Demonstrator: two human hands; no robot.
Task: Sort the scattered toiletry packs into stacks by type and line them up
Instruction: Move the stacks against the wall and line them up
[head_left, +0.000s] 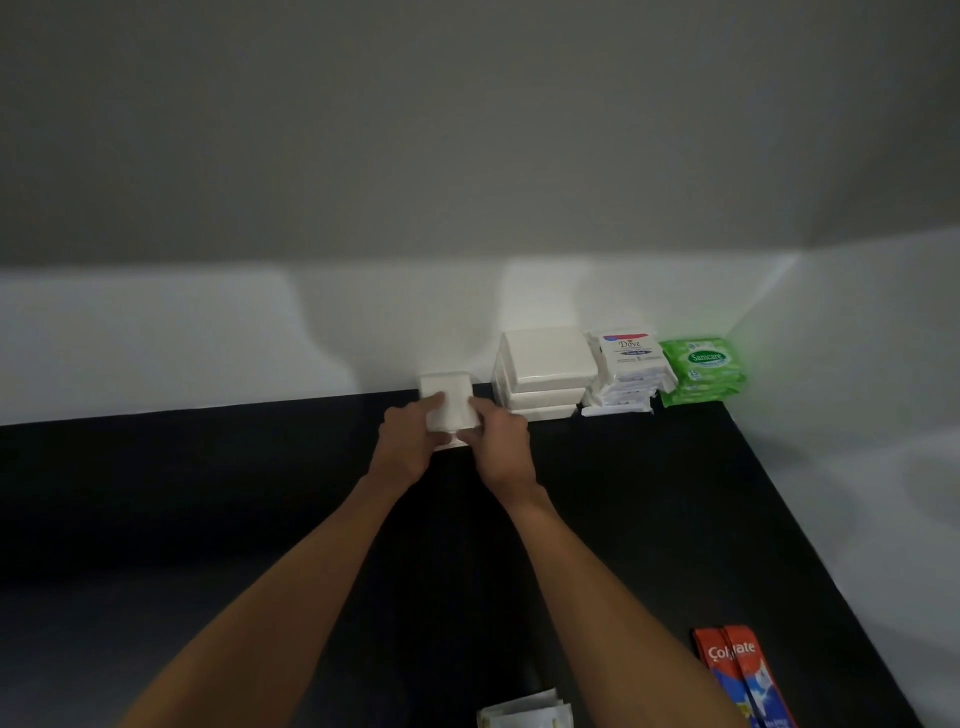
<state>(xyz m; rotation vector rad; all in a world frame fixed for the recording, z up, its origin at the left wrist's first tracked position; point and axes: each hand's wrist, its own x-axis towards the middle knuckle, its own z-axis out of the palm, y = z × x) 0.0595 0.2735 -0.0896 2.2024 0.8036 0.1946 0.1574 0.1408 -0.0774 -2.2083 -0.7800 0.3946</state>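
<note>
Pack (449, 402), white, gripped by L hand (405, 447) + R hand (504, 452); Dove (629, 358), Sanicare (704, 369), Colgate (737, 670) readable.

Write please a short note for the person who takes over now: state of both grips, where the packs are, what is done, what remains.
Left grip and right grip both hold the small white pack at the back wall.
Done: white stack, Dove stack and green Sanicare stack are lined up to its right.
To do: Colgate sachets and pale packets near the front edge are not yet in the line.
</note>
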